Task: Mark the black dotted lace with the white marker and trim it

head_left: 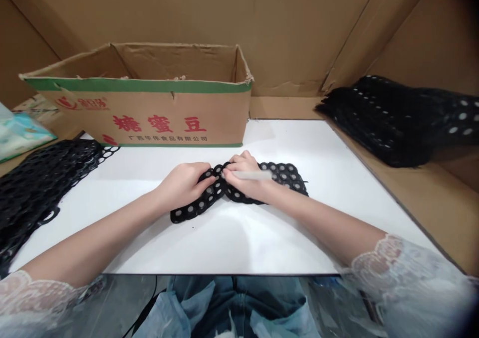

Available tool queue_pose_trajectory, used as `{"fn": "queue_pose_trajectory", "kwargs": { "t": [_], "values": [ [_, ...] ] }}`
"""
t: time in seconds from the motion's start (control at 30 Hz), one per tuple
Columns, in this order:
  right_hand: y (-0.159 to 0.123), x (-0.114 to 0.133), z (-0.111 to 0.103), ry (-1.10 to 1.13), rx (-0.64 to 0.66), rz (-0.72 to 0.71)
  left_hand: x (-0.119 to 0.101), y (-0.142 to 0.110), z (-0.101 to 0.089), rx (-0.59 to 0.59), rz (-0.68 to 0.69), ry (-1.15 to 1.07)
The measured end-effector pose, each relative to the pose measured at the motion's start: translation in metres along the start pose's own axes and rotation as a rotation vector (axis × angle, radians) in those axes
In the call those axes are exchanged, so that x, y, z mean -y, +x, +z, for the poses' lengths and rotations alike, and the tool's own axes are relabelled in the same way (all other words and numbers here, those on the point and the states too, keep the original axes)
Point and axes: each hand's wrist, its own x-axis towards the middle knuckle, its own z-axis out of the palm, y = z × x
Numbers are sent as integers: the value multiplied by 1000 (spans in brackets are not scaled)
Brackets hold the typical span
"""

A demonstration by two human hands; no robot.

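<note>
A black sheet of joined rings with pale discs in them [288,176] lies on the white board [239,238] in front of me. My left hand [183,183] presses its fingers down on the sheet's left part. My right hand [245,176] is closed round a thin white stick-like tool [252,175], its tip at the middle of the sheet where both hands meet. The part of the sheet under my hands is hidden.
An open cardboard box [149,103] with red print stands behind the hands. Black ring sheets are piled at the left [41,178] and on the brown ledge at the right [404,118]. A pale packet [18,133] lies far left. Cardboard walls surround the bench.
</note>
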Motion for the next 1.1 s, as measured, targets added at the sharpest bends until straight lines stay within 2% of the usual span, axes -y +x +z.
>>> {"fn": "queue_pose_trajectory", "kwargs": {
  "t": [0.1,0.17,0.27,0.33,0.47,0.57,0.77,0.9,1.0,1.1],
  "values": [
    [-2,-4,-13,263,200,13,2,0,0,-25,-54,32],
    [-4,-1,-16,293,226,19,2,0,1,-42,-101,-1],
    [-5,8,-14,210,225,45,3,1,1,-26,-111,-98],
    [-5,11,-11,150,212,56,5,1,-2,39,-112,-162],
    [-5,13,-11,112,167,26,9,1,-10,293,-148,-297],
    [-7,12,-12,150,144,14,10,2,-12,367,-160,-415],
    [-9,15,-7,158,87,70,9,3,-10,312,-174,-474],
    [-11,16,1,89,37,77,2,0,-4,210,-190,-433],
    [-11,16,9,-39,-15,26,-6,-4,2,124,-205,-378],
    [-8,15,13,-195,-77,-2,-8,-5,4,90,-192,-341]
  ]
}}
